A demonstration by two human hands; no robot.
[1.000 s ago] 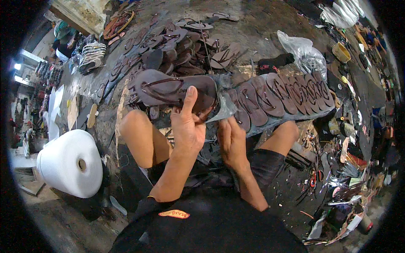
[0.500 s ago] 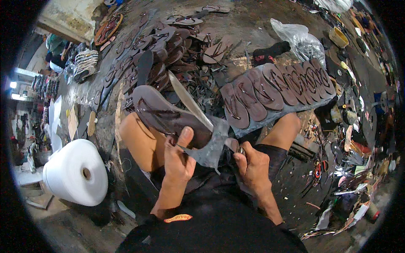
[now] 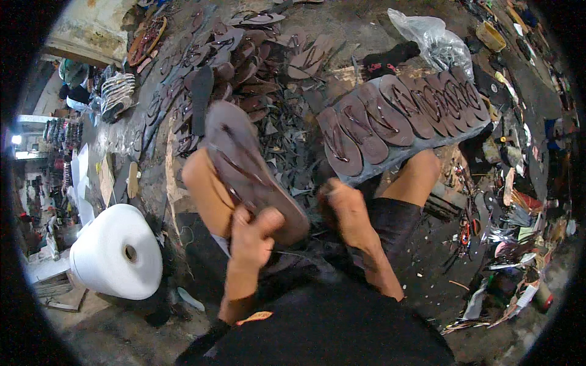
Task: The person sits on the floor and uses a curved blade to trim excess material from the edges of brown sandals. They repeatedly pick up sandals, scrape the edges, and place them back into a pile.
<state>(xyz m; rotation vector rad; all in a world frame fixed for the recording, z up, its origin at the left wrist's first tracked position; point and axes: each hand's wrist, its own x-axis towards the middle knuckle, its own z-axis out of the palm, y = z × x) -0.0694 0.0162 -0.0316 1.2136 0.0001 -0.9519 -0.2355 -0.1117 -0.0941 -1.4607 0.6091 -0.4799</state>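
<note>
A brown flip-flop (image 3: pixel 259 183) with dark glossy straps is held up by its lower end in my left hand (image 3: pixel 253 238), thumb on the footbed. Its outline is smooth, and motion blurs its upper part. My right hand (image 3: pixel 347 210) is closed in a fist just right of the flip-flop, also blurred. It gripped a knife a moment earlier; the blade does not show now. Past my knees, a row of brown flip-flops (image 3: pixel 372 125) lies overlapping on a grey rubber sheet (image 3: pixel 381 161).
A heap of flip-flops (image 3: pixel 247 67) lies ahead on the left, beside dark rubber scraps (image 3: pixel 284 140). A large white roll (image 3: pixel 107 256) stands at my left. A clear plastic bag (image 3: pixel 436 43) is at the far right, with scissors (image 3: pixel 469 232) and clutter nearer.
The grey rubber offcut has come away from the flip-flop. My left hand has turned the flip-flop more upright. My right hand has moved slightly up, and the knife blade has gone from sight.
</note>
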